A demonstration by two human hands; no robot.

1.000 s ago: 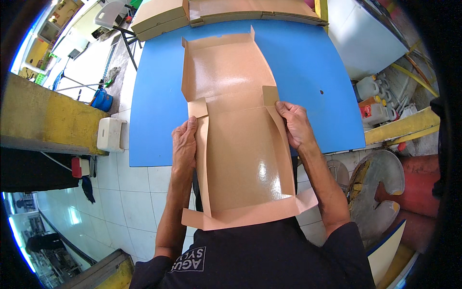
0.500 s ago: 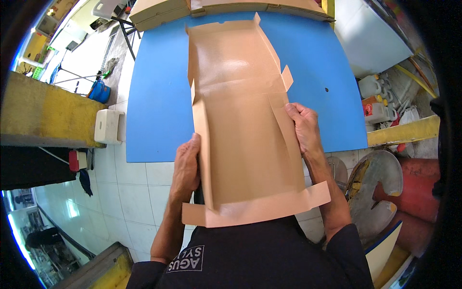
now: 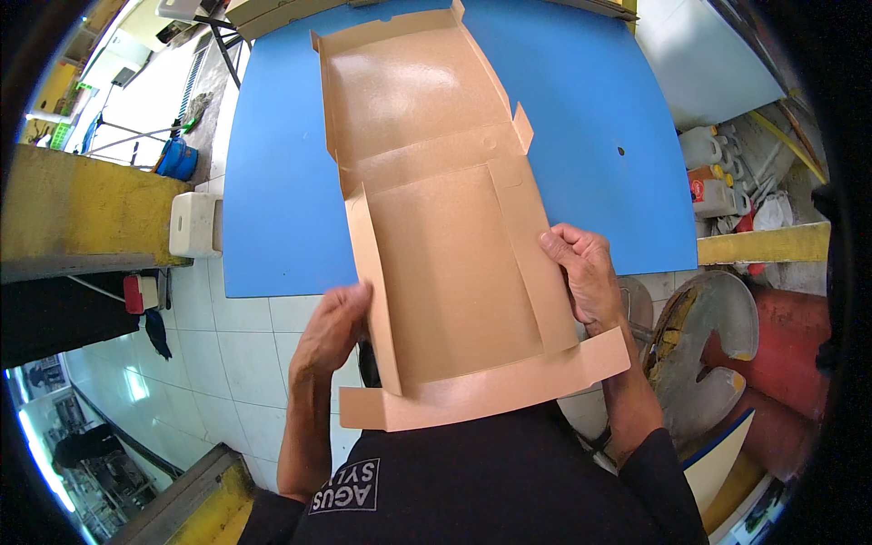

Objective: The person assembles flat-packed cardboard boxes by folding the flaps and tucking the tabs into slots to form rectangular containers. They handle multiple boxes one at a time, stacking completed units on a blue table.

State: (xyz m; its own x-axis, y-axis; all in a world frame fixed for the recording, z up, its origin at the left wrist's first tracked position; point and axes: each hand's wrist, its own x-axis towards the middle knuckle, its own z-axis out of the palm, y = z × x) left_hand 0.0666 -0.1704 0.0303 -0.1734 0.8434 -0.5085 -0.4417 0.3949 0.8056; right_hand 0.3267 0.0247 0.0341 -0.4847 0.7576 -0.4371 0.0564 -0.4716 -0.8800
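An unfolded brown cardboard box (image 3: 454, 272) lies across the near edge of a blue table (image 3: 609, 209), its near end overhanging close to my body. Its lid panel stretches away flat on the tabletop, and its side flaps fold inward over the base panel. My right hand (image 3: 581, 272) pinches the right side, thumb on top and the other fingers mostly underneath. At the left flap, my left hand (image 3: 331, 327) has its thumb at the fold; it is slightly blurred and its other fingers are partly hidden. The front flap, with a tab at each end, points toward me.
Stacked cardboard (image 3: 300, 14) sits along the table's far edge. A white stool (image 3: 193, 224) and a yellow beam (image 3: 91, 204) stand left. On the right are plastic jugs (image 3: 708, 173), a yellow rail (image 3: 763, 243), a round metal plate (image 3: 718, 318) and a red cylinder (image 3: 790, 336).
Both hands have slid nearer to me along the box sides. The side flaps lean further inward, and the box's far end has shifted left.
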